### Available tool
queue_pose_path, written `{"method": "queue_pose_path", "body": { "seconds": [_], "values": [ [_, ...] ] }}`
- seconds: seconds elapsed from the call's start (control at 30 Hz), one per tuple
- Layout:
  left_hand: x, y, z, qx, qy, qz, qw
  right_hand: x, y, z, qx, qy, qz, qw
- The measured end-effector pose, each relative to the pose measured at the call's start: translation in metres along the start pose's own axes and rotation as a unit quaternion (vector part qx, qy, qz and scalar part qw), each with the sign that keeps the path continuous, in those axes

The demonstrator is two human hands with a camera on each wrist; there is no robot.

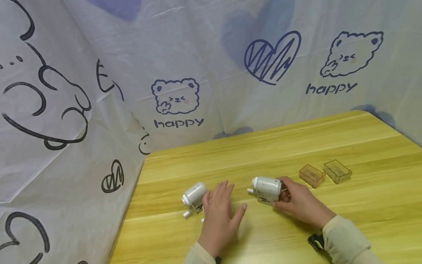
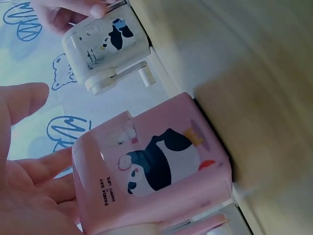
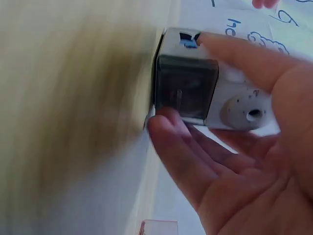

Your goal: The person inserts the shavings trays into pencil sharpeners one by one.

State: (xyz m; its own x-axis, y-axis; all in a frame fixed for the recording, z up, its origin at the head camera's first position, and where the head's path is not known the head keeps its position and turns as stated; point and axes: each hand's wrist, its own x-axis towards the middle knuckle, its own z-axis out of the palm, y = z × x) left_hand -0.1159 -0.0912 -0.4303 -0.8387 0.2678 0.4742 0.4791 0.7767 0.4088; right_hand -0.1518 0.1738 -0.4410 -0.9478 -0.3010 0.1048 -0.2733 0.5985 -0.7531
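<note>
In the head view, my right hand [image 1: 298, 200] grips a white crank pencil sharpener [image 1: 268, 189] by its right end, with the crank side facing left. The right wrist view shows its dark see-through front [image 3: 187, 90] and round pencil hole [image 3: 254, 115] between thumb and fingers. My left hand [image 1: 219, 214] has its fingers extended and its thumb spread. Those fingers lie right beside a pink pencil sharpener [image 2: 161, 171] with a panda print, mostly hidden behind the hand in the head view. Another white crank sharpener [image 1: 195, 194] stands just left of that hand.
Two small see-through boxes, one orange-tinted [image 1: 311, 176] and one yellowish [image 1: 337, 172], lie on the wooden table [image 1: 230, 165] right of the sharpeners. A printed white cloth [image 1: 214, 66] hangs behind the table and along its left side.
</note>
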Motion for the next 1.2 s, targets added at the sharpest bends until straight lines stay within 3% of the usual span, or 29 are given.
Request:
{"method": "queue_pose_path", "body": {
  "seconds": [0.17, 0.43, 0.67, 0.93, 1.07, 1.2],
  "values": [
    [-0.001, -0.001, 0.001, 0.004, 0.017, -0.005, 0.9998, -0.001, -0.002, -0.003, -0.009, -0.007, 0.01, 0.9999],
    [-0.002, -0.004, 0.003, 0.013, 0.032, -0.002, 0.9994, -0.002, -0.004, -0.011, -0.024, 0.112, -0.024, 0.9932],
    [-0.004, -0.005, 0.004, 0.015, 0.041, -0.022, 0.9988, -0.002, 0.002, -0.024, -0.061, 0.191, 0.009, 0.9796],
    [-0.005, -0.003, 0.004, 0.018, 0.045, -0.042, 0.9979, -0.008, 0.019, -0.044, -0.05, 0.271, 0.065, 0.959],
    [-0.005, -0.002, 0.004, 0.029, 0.033, -0.058, 0.9973, -0.01, 0.028, -0.054, -0.055, 0.287, 0.087, 0.9524],
    [-0.005, -0.001, 0.004, 0.044, 0.018, -0.069, 0.9965, -0.011, 0.036, -0.06, -0.073, 0.274, 0.126, 0.9507]
  ]
}}
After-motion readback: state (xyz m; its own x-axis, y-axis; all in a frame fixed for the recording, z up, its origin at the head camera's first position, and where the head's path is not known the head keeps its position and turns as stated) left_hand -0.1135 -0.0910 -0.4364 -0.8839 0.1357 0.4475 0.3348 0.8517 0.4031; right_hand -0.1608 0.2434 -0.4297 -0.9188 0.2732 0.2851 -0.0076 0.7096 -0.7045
